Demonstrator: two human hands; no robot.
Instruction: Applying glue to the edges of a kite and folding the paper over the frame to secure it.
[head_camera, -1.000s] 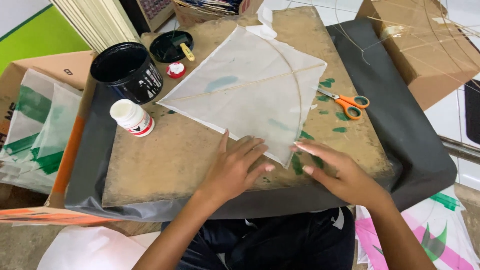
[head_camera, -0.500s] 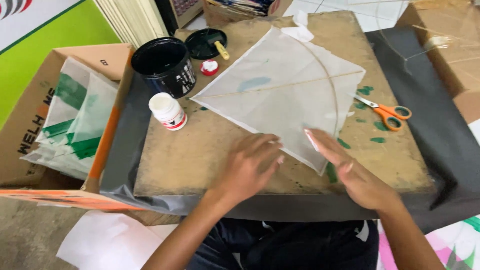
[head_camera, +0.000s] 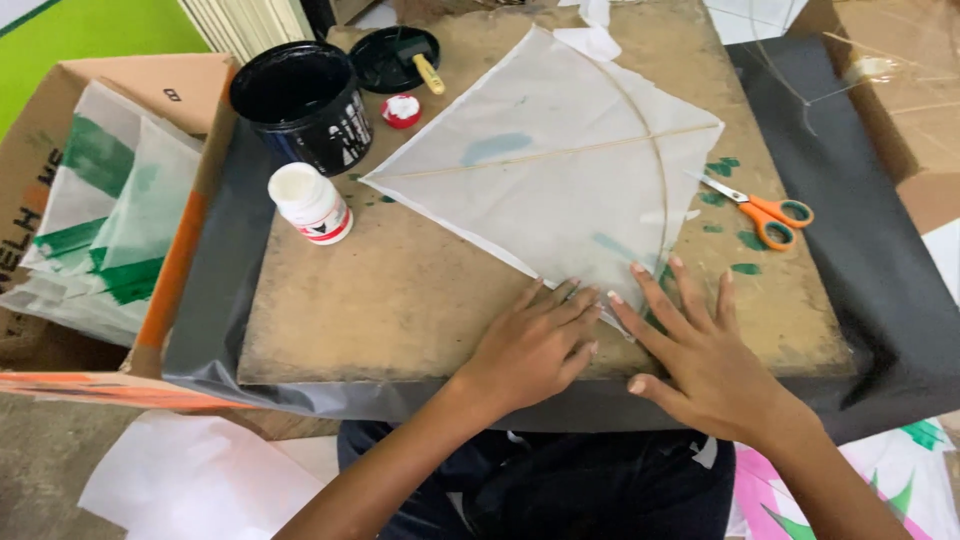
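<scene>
Both palms flat, fingers spread, left hand (head_camera: 535, 345) and right hand (head_camera: 700, 345) pressing the near corner of a thin paper kite (head_camera: 560, 180)—likely light, tear-prone; best handled along its stick frame.

Two bare forearms without sleeves, left hand (head_camera: 535, 345) and right hand (head_camera: 705, 350) ringless, dark clothing below.

One head cam, looking steeply down from above the person's lap at the board (head_camera: 420, 300), close in. Far edge at top of frame, both hands at bottom. No 2nd view.
</scene>
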